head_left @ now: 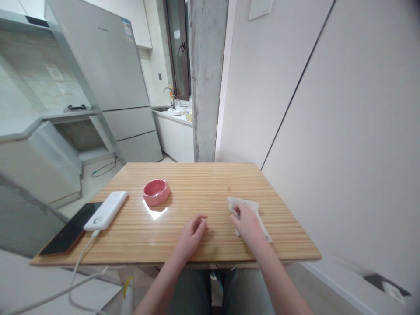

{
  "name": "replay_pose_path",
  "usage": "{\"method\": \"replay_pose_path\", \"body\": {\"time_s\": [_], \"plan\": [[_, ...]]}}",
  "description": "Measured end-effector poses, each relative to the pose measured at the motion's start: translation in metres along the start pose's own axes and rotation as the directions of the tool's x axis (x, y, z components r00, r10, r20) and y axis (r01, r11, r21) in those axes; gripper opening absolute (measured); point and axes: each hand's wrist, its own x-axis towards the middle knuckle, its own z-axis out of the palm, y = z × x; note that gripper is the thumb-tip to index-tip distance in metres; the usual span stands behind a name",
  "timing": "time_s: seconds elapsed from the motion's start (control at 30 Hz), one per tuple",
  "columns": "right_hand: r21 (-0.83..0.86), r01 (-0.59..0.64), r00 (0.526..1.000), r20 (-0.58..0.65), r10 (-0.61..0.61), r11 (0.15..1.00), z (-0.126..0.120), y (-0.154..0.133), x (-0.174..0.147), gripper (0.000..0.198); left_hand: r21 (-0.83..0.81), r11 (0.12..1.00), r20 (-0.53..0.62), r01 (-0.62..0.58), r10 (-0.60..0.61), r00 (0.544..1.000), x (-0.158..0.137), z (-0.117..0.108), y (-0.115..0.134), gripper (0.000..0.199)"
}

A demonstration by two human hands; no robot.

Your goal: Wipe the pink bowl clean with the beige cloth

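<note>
My right hand (246,222) rests on a thin white cloth (262,227), which lies loosely creased on the right half of the wooden table. Its fingers are curled in and closed on the cloth, and part of the cloth is hidden under the palm. To the left, my left hand (192,236) lies on the tabletop near the front edge, its fingers bent together with nothing visible in them. A pink faceted ashtray-like bowl (156,192) stands farther back on the left, apart from both hands.
On the table's left side, a white power bank (106,211) lies partly over a dark phone or tablet (70,232). A white cable (80,256) runs from it over the front edge. The wooden table (203,179) stands beside a pale wall (328,131); a fridge (108,65) stands beyond.
</note>
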Motion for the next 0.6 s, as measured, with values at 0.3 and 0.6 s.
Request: {"method": "replay_pose_path", "body": {"time_s": [0.3, 0.6], "plan": [[0.628, 0.150, 0.907, 0.220, -0.359, 0.763, 0.061, -0.103, -0.013, 0.025, -0.058, 0.977, -0.338, 0.206, -0.214, 0.916, -0.001, -0.119, -0.021, 0.053], [0.376, 0.154, 0.951, 0.194, -0.240, 0.914, 0.044, -0.026, 0.034, 0.019, 0.743, 0.455, -0.560, 0.490, 0.022, 0.828, -0.016, -0.168, -0.028, 0.051]]}}
